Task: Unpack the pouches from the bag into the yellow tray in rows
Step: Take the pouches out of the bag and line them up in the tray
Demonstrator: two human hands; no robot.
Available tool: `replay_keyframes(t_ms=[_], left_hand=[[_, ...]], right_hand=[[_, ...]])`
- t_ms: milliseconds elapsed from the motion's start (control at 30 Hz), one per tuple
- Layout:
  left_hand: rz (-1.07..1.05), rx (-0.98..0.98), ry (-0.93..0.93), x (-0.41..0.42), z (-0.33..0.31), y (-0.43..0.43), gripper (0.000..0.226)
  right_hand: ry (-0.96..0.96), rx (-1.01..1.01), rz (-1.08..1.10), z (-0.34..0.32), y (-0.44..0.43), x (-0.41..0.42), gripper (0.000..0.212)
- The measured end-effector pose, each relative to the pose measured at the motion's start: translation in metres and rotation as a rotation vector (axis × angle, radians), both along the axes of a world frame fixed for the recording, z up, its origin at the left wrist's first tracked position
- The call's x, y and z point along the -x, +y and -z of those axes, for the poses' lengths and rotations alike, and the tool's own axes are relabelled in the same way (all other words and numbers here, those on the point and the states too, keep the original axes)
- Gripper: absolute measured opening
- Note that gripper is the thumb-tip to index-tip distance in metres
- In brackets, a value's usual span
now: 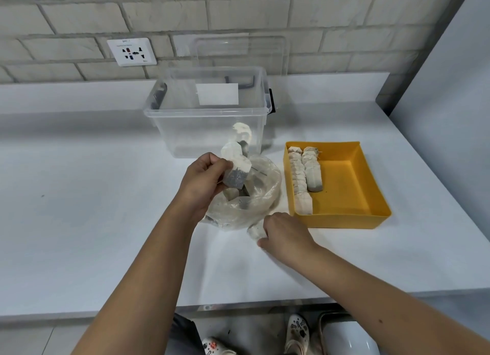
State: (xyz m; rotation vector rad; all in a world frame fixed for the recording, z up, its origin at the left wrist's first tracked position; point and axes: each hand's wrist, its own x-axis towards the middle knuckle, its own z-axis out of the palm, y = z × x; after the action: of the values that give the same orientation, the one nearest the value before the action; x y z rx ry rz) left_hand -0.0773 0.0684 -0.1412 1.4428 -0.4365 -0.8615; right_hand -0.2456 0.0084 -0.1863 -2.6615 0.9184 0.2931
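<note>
Unpacking in progress. Left hand point(209, 174) gripped several pouches point(236, 169) just above the clear bag point(254, 203). Right hand point(283, 235) was curled at the bag's near edge; whether it pinched anything I could not tell. The yellow tray point(344, 219) held two rows point(305, 179), the second shorter. Next, probably: carry the pouches right and extend that row.

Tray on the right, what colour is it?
The tray is yellow; head view shows it best.

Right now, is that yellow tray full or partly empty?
Partly filled. The yellow tray holds two rows of pouches on the side nearest the bag; the rest of its floor is bare.
</note>
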Motion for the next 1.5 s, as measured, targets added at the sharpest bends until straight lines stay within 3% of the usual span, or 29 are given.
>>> replay_keyframes(t_ms=[133,267,333,433,567,700,800,900,1167,1367,1500], left_hand=[[0.011,0.018,-0.012,0.005,-0.004,0.001,0.036],[0.028,0.028,-0.029,0.010,-0.010,-0.002,0.036],[0.049,0.030,-0.034,0.012,-0.012,-0.006,0.036],[0.086,0.025,-0.039,0.018,-0.013,-0.015,0.036],[0.125,0.020,-0.065,0.032,-0.013,-0.033,0.036],[0.154,0.015,-0.053,0.047,-0.012,-0.052,0.035],[0.158,-0.004,-0.052,0.056,-0.010,-0.060,0.034],[0.173,-0.017,-0.059,0.058,-0.008,-0.065,0.033],[0.179,-0.044,-0.051,0.060,-0.002,-0.067,0.033],[0.179,-0.044,-0.043,0.060,-0.001,-0.067,0.031],[0.176,-0.048,-0.042,0.059,0.000,-0.066,0.031]], right_hand=[[-0.195,-0.181,0.036,-0.024,-0.007,0.008,0.013],[-0.542,-0.730,0.206,-0.071,-0.034,0.021,0.027],[-0.660,-0.822,0.262,-0.089,-0.055,0.030,0.024],[-0.738,-0.754,0.371,-0.101,-0.093,0.045,0.011],[-0.639,-0.648,0.444,-0.091,-0.133,0.061,0.023],[-0.506,-0.560,0.383,-0.069,-0.153,0.067,0.039],[-0.535,-0.514,0.408,-0.050,-0.154,0.067,0.021],[-0.522,-0.459,0.416,-0.033,-0.155,0.065,0.019],[-0.415,-0.557,0.455,-0.008,-0.167,0.057,0.025],[-0.456,-0.474,0.510,0.000,-0.175,0.050,0.025],[-0.482,-0.570,0.560,0.002,-0.178,0.048,0.023]])
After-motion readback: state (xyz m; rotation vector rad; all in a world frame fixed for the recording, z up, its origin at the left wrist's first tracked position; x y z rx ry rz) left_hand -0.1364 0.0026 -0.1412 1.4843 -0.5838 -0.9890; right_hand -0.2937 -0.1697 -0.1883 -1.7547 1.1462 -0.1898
